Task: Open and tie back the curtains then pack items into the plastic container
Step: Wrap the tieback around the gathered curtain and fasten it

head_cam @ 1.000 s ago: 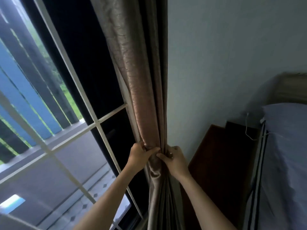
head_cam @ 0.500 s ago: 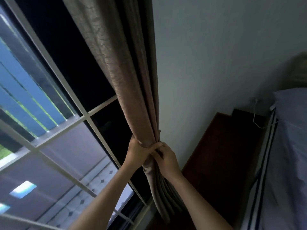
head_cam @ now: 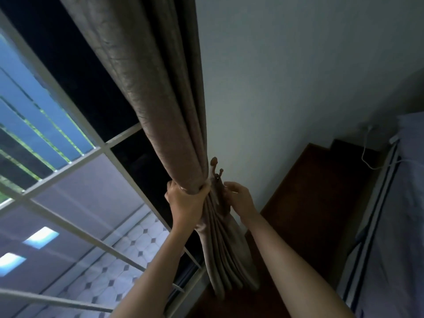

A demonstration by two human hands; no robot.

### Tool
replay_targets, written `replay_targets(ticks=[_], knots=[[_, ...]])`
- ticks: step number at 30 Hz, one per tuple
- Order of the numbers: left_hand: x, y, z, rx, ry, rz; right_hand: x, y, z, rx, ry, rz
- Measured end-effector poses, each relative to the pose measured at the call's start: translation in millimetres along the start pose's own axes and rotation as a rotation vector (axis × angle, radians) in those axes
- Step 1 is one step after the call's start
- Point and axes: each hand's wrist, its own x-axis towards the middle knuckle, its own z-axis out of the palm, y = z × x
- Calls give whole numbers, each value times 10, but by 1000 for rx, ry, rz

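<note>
Curtain bunched at the wall hook

Head view: the left hand (head_cam: 186, 200) has its grip wrapped tight around the gathered curtain (head_cam: 160, 106), just beside the wall hook (head_cam: 215, 171); the right hand (head_cam: 238, 198), fingers loosely open, holds nothing, near the folds beside the window (head_cam: 75, 171).

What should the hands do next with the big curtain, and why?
Probably the right hand should loop a tie onto the small brown wall hook, because the left hand grips the gathered taupe curtain beside it.
</note>
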Motion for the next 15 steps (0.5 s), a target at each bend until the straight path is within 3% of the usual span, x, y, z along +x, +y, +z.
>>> replay_targets(ticks=[4,8,15], knots=[[45,-38,-13,34,10,10,213,14,67,-324,-35,-11],[58,-86,-2,31,22,-2,422,71,201,-411,-115,-19],[127,-120,9,25,21,68,384,99,92,-426,-32,-25]])
